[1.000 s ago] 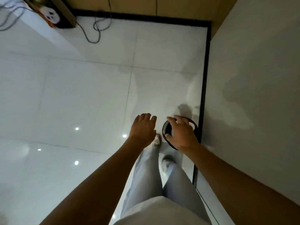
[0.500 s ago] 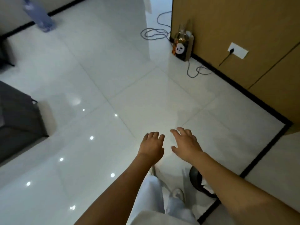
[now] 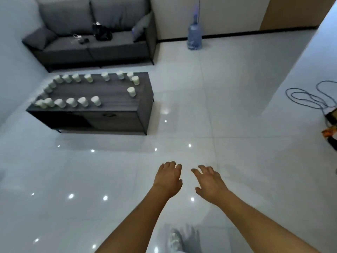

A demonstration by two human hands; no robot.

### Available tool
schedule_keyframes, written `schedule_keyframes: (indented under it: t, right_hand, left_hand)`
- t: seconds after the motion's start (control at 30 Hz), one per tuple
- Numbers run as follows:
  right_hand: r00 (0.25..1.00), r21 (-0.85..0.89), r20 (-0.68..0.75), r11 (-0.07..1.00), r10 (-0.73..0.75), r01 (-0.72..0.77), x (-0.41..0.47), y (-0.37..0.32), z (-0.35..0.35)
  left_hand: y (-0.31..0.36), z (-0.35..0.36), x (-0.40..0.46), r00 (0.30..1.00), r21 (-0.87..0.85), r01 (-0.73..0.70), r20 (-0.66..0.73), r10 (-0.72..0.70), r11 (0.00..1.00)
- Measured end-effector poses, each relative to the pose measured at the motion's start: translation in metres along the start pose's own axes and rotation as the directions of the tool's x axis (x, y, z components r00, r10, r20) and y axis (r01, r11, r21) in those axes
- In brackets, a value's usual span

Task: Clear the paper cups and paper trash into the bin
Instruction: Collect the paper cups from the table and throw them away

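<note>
White paper cups [image 3: 96,100] ring the dark grey wooden worktop [image 3: 109,92], upper left of frame. Left hand [image 3: 168,177] and right hand [image 3: 209,181], lower centre, both loosely spread, holding nothing. Bin not in frame. Step looks like approach for a pickup; next: cross floor, grab cups.

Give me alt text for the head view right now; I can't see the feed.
Both hands, left hand and right hand, reach forward empty over a glossy white tiled floor. Ahead to the left, a dark low table carries many white paper cups set along its edges, with a grey sofa behind it and a blue water bottle by the wall.
</note>
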State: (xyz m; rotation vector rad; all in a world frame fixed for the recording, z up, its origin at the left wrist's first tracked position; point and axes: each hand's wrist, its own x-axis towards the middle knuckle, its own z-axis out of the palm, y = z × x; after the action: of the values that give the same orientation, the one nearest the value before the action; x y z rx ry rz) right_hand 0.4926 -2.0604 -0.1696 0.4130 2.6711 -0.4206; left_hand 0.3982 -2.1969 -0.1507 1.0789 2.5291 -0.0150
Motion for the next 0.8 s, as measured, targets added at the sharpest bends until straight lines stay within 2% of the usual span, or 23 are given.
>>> schedule_keyframes:
  t: [0.27,0.53,0.8]
  right_hand:
    - [0.982,-0.007,-0.004,0.982,-0.190,0.190,0.151,-0.141,-0.059]
    - [0.953,-0.084,0.049,0.950,-0.298,0.301,0.312,-0.216,-0.114]
    - [0.925,-0.057,0.072,0.924,-0.373,0.378,0.474,-0.299,-0.181]
  left_hand:
    - [-0.184,-0.059,0.023,0.958,-0.156,0.279,-0.018,-0.285,0.948]
    - [-0.319,-0.102,0.097,0.892,-0.273,0.429,-0.025,-0.452,0.861]
    - [-0.451,-0.167,0.185,0.818,-0.337,0.530,-0.036,-0.573,0.778]
